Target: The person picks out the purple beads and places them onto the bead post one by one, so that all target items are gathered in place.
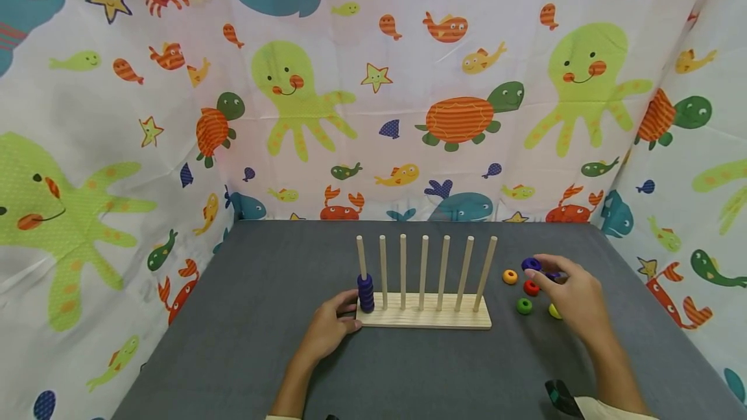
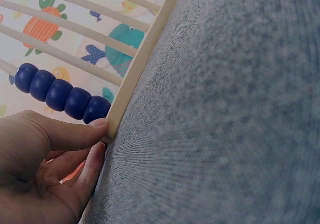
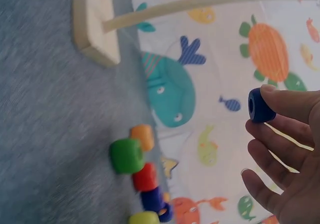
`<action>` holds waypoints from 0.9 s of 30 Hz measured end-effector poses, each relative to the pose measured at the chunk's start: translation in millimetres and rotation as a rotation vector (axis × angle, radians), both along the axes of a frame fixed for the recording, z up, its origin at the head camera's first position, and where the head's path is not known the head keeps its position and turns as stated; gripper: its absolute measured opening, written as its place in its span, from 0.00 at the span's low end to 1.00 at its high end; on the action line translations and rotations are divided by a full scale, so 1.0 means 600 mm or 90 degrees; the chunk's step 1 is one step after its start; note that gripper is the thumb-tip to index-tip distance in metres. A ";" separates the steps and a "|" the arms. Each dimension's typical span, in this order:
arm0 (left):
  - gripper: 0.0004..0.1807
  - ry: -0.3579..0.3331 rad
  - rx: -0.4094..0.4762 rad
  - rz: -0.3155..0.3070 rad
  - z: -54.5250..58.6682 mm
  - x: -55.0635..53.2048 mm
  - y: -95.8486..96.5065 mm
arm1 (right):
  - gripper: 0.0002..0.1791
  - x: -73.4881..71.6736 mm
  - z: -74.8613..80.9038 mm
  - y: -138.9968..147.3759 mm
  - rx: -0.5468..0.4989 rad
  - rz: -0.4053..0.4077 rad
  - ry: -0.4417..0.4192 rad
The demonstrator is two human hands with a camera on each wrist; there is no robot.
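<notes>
A wooden peg stand (image 1: 423, 320) with a row of upright pegs sits on the grey table. Several dark blue beads (image 2: 59, 94) are stacked on its leftmost peg. My left hand (image 1: 328, 326) grips the left end of the base, thumb on its edge. Over to the right, my right hand (image 1: 574, 297) pinches a blue bead (image 3: 261, 106) between thumb and index finger, raised above the table; its other fingers are spread loosely. Under and beside that hand lie an orange bead (image 1: 510, 277), a red bead (image 1: 531, 288), a green bead (image 1: 524, 306) and a partly hidden yellow bead (image 1: 554, 312).
More blue beads (image 3: 152, 199) lie among the loose ones, partly hidden by the right hand in the head view. A sea-animal curtain (image 1: 373, 109) surrounds the back and sides of the grey table (image 1: 280, 258). A dark band (image 1: 563, 397) is on the right forearm.
</notes>
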State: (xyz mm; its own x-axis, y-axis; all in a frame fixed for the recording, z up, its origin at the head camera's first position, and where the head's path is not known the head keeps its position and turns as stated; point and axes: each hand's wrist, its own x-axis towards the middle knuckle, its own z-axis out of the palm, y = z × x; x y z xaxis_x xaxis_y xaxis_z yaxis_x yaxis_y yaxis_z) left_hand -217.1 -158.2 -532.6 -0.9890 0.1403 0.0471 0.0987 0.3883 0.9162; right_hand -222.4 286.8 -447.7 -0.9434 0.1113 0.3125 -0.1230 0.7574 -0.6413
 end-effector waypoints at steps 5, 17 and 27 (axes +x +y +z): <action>0.34 0.001 0.003 -0.001 -0.001 0.000 0.000 | 0.29 0.004 0.028 -0.013 -0.004 0.024 0.043; 0.34 0.005 0.017 -0.003 0.004 0.001 0.000 | 0.24 0.020 0.101 -0.059 0.003 0.033 0.170; 0.34 -0.002 0.007 -0.001 0.006 0.004 0.000 | 0.25 0.022 0.143 -0.098 -0.013 0.089 0.265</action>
